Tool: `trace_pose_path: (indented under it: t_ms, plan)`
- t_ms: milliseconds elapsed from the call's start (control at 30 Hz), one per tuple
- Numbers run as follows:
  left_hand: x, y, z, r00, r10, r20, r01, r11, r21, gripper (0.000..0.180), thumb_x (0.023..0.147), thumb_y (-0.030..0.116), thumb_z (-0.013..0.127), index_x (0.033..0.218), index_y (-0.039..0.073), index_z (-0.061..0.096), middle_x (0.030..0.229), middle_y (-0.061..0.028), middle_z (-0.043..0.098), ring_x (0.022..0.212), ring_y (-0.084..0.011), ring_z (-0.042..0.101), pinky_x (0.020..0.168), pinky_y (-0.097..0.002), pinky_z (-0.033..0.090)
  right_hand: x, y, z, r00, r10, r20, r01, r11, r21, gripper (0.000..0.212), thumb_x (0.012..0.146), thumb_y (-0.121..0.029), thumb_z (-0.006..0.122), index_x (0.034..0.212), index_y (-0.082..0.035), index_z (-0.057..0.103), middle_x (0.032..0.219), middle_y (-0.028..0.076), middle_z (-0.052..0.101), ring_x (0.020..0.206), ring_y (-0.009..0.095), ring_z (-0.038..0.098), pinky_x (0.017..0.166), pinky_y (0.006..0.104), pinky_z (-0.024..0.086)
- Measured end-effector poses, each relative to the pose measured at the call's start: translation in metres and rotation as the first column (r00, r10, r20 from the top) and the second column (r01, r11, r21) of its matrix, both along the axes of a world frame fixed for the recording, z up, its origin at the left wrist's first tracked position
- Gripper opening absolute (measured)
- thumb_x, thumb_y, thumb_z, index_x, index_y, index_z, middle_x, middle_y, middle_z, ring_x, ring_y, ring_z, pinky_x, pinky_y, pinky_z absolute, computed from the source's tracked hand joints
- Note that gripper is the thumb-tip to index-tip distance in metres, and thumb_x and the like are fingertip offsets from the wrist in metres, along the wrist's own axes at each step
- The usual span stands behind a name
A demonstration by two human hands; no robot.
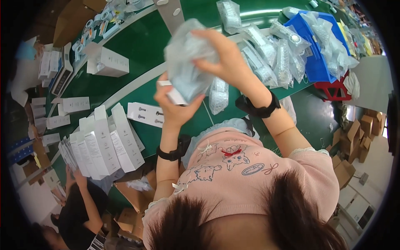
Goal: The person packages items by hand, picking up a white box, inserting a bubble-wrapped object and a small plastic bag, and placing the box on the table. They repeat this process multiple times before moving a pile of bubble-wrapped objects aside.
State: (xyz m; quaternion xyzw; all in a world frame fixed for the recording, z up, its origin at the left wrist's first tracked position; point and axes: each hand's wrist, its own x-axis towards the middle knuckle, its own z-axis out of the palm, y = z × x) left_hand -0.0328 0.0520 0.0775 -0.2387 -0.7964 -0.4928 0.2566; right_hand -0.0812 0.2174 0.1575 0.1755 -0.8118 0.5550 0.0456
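Note:
Over the green table my right hand (pixel 227 56) is closed on a bubble-wrapped package (pixel 181 50), which is pale, translucent and blurred by motion. The fingers of my left hand (pixel 175 104) are wrapped round a small white box (pixel 177 98) just under the package. The package's lower end meets the box; how far it sits inside, I cannot make out. A white strip with dark screws (pixel 143 112) lies beside my left wrist. Another bubble-wrapped item (pixel 218 96) rests on the table right of the box.
Several upright white boxes (pixel 100 143) are grouped at the left, near another person's hands (pixel 75 179). Wrapped packages (pixel 266 50) are piled at the right beside a blue bin (pixel 318 62) of more. One open white box (pixel 108 61) stands far left.

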Motion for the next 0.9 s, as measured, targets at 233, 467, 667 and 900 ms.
trace_pose_path:
  t_ms: [233,467,667,900]
  plan:
    - [-0.023,-0.032,-0.043,0.964,0.252,-0.083,-0.209,0.914,0.349,0.070,0.060,0.011,0.078,0.105,0.012,0.025,0.121,-0.0210,0.032,0.111,-0.0332,0.038,0.093,-0.0441,0.032,-0.021,0.050,-0.051,0.939,-0.066,-0.338,0.085,0.995,0.042,0.033,0.075,-0.008,0.058,0.108,-0.007,0.057,0.109,0.011,0.056,0.097,0.023,0.056,0.079,0.0296,0.044]
    - [0.021,-0.074,-0.099,0.883,0.459,0.095,-0.464,0.885,0.036,0.068,0.062,0.006,0.076,0.106,0.010,0.025,0.121,-0.0214,0.030,0.113,-0.0339,0.034,0.096,-0.0441,0.026,-0.136,0.280,-0.171,0.931,-0.334,-0.144,0.275,0.386,0.880,0.034,0.067,0.003,0.049,0.098,-0.004,0.061,0.090,0.017,0.061,0.087,0.034,0.058,0.079,0.0392,0.045]
    - [0.058,-0.114,-0.090,0.829,0.519,0.209,-0.525,0.851,-0.030,0.071,0.060,0.005,0.077,0.106,0.011,0.023,0.124,-0.0223,0.029,0.113,-0.0338,0.034,0.096,-0.0435,0.027,-0.155,0.294,-0.195,0.953,-0.185,0.242,-0.173,0.326,0.929,0.019,0.064,-0.002,0.059,0.083,-0.004,0.060,0.084,0.019,0.061,0.081,0.035,0.058,0.069,0.0383,0.047]
    - [0.031,-0.062,-0.087,0.913,0.373,0.163,-0.386,0.921,0.050,0.077,0.056,0.008,0.081,0.104,0.015,0.021,0.124,-0.0236,0.031,0.110,-0.0349,0.039,0.091,-0.0429,0.033,-0.132,0.282,-0.151,0.970,0.098,-0.224,0.127,0.579,0.805,0.019,0.066,-0.003,0.065,0.083,-0.004,0.056,0.084,0.017,0.059,0.076,0.029,0.060,0.063,0.0365,0.047]
